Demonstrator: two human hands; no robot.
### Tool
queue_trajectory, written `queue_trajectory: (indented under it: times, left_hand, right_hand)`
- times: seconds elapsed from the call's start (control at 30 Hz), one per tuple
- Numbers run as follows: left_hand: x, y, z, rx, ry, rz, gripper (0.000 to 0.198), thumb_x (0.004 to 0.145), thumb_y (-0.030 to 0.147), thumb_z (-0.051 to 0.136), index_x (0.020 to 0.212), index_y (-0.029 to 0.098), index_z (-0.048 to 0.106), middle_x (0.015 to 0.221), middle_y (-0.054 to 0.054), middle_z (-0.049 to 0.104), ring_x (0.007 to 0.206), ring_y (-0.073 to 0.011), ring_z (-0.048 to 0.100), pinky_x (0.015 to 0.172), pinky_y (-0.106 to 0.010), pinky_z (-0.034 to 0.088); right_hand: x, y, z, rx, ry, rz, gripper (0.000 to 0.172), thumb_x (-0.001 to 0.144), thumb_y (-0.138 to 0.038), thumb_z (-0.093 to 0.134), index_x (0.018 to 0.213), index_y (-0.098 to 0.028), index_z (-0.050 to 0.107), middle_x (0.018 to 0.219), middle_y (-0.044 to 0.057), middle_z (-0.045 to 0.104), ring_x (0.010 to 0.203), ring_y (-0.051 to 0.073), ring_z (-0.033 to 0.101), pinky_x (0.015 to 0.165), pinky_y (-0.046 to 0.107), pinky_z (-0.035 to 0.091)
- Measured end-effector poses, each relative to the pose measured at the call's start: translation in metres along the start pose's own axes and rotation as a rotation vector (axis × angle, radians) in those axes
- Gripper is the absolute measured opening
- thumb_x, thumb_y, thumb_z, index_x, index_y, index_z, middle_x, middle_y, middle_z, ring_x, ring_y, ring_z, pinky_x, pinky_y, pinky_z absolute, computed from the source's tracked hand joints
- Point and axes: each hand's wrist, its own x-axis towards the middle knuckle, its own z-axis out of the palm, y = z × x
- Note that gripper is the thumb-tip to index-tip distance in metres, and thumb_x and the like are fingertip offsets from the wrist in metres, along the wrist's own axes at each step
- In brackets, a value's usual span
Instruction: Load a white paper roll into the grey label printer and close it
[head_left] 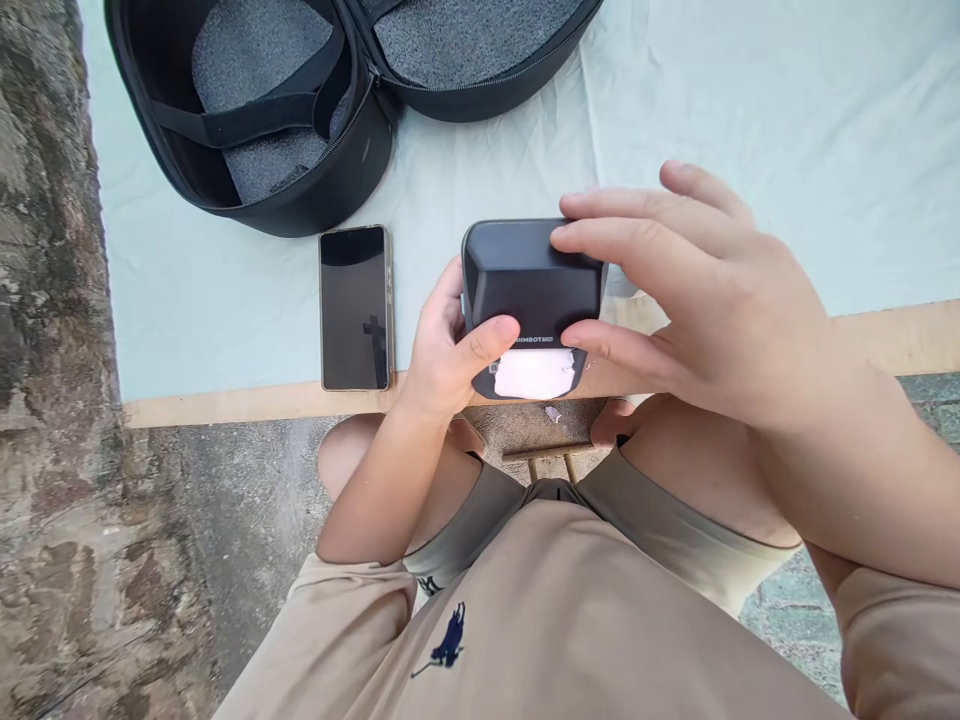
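Observation:
A black label printer [536,295] sits over the front edge of the table, with a piece of white label paper [534,373] at its near end. My left hand [450,345] holds it from the left side, thumb resting on top near the printed lettering. From the right, my right hand [697,280] grips the same printer. Its thumb presses by the lettering just above the paper, while two fingertips touch the far right part of the lid and another finger is raised. The left hand's other fingers are hidden beneath the printer.
A phone [355,308] with a dark screen lies left of the printer. Behind it stands an open black zippered case [352,170] lined with grey foam. Pale cloth [750,130] covers the wooden-edged table [225,402]. A small paper scrap [553,413] shows below the edge.

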Motion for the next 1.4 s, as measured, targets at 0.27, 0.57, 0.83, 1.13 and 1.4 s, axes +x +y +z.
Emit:
queue_trajectory:
  times: [0.27, 0.57, 0.83, 1.13, 1.4]
  left_hand:
    - [0.001, -0.006, -0.003, -0.033, -0.013, 0.064, 0.043, 0.083, 0.043, 0.073, 0.120, 0.024, 0.060, 0.113, -0.006, 0.074, 0.126, -0.0320, 0.066, 0.088, -0.038, 0.063]
    - [0.005, -0.011, -0.001, -0.081, 0.157, -0.017, 0.048, 0.098, 0.060, 0.042, 0.111, 0.022, 0.068, 0.115, -0.005, 0.074, 0.153, -0.0277, 0.036, 0.123, -0.048, 0.041]
    - [0.007, -0.010, -0.001, -0.112, 0.167, 0.053, 0.037, 0.102, 0.046, 0.043, 0.105, 0.022, 0.072, 0.103, -0.001, 0.077, 0.147, -0.0241, 0.046, 0.127, -0.043, 0.035]
    - [0.008, -0.007, 0.000, -0.101, 0.157, -0.035, 0.045, 0.099, 0.055, 0.039, 0.105, 0.022, 0.069, 0.113, -0.005, 0.075, 0.154, -0.0253, 0.035, 0.125, -0.044, 0.038]
    - [0.010, -0.006, 0.003, -0.028, 0.155, -0.027, 0.053, 0.096, 0.062, 0.036, 0.111, 0.022, 0.067, 0.115, -0.008, 0.072, 0.155, -0.0265, 0.032, 0.124, -0.046, 0.038]
  right_hand:
    - [0.002, -0.005, -0.001, -0.032, -0.018, 0.049, 0.033, 0.095, -0.033, 0.059, 0.126, -0.025, 0.054, 0.137, 0.008, 0.063, 0.118, 0.026, 0.067, 0.121, 0.055, 0.032]
    - [0.007, 0.000, -0.002, -0.039, -0.019, 0.090, 0.026, 0.098, -0.033, 0.045, 0.119, -0.027, 0.059, 0.134, 0.003, 0.067, 0.122, 0.022, 0.066, 0.117, 0.044, 0.039]
    - [0.001, 0.001, -0.004, 0.013, -0.052, 0.054, 0.034, 0.095, -0.036, 0.055, 0.128, -0.027, 0.054, 0.139, 0.004, 0.063, 0.125, 0.021, 0.065, 0.119, 0.043, 0.040]
    - [0.004, 0.005, -0.007, 0.006, -0.008, -0.063, 0.042, 0.096, -0.048, 0.058, 0.126, -0.019, 0.056, 0.133, 0.011, 0.066, 0.123, 0.024, 0.065, 0.116, 0.055, 0.040]
    - [0.009, 0.005, -0.005, -0.019, 0.127, -0.077, 0.035, 0.092, -0.047, 0.060, 0.114, -0.020, 0.062, 0.117, 0.007, 0.069, 0.109, 0.026, 0.067, 0.095, 0.046, 0.051]
